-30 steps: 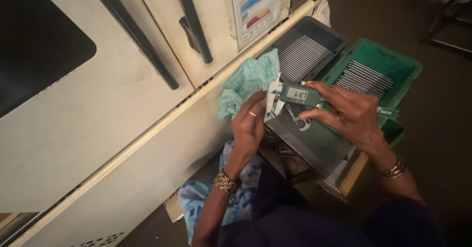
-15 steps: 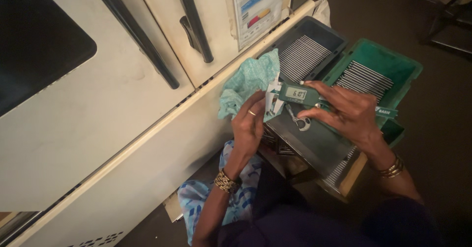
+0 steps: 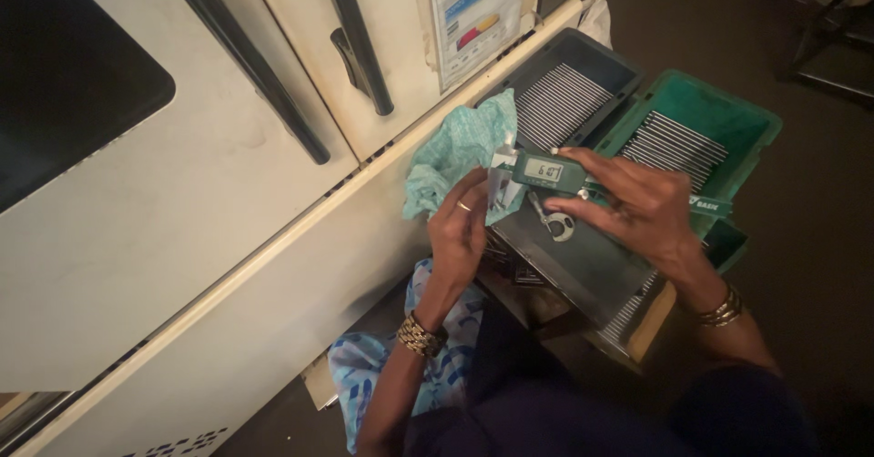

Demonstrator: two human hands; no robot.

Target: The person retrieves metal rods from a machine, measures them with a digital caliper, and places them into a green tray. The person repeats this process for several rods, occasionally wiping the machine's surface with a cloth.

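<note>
Right hand: our right hand point(image 3: 637, 207) grips the green caliper point(image 3: 551, 173) by its body, thumb beneath the display.
Left hand: our left hand point(image 3: 464, 229) pinches a thin metal strip point(image 3: 500, 184) at the caliper's 9 o'clock end, seemingly between its jaws.
Surroundings: teal cloth point(image 3: 455, 152) at 10 o'clock, green tray point(image 3: 746, 129) of strips at 2 o'clock.
Doing it well: we keep the strip square in the jaws, close gently, and hold steady.
</note>
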